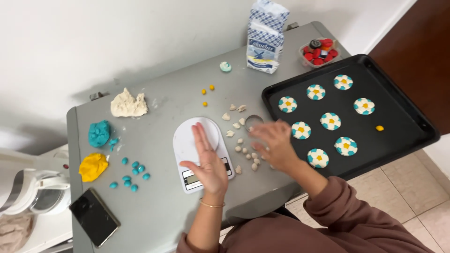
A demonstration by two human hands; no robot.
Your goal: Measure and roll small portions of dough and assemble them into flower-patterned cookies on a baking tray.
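My left hand (208,161) hovers flat and open, fingers together, over the white kitchen scale (187,140) in the middle of the grey table (159,211). My right hand (275,143) reaches down with fingers spread over several small beige dough pieces (243,150), next to a round metal cutter (253,121). Whether it pinches a piece is unclear because of blur. A black baking tray (403,117) to the right carries several round flower-patterned dough discs (331,121) in white, teal and yellow.
At the left lie a beige dough lump (127,104), a teal lump (99,133), a yellow lump (93,167), several small teal balls (131,175) and a black phone (93,216). A flour bag (265,40) and a small tub of red pieces (319,51) stand at the back. A white mixer (28,187) is off the left edge.
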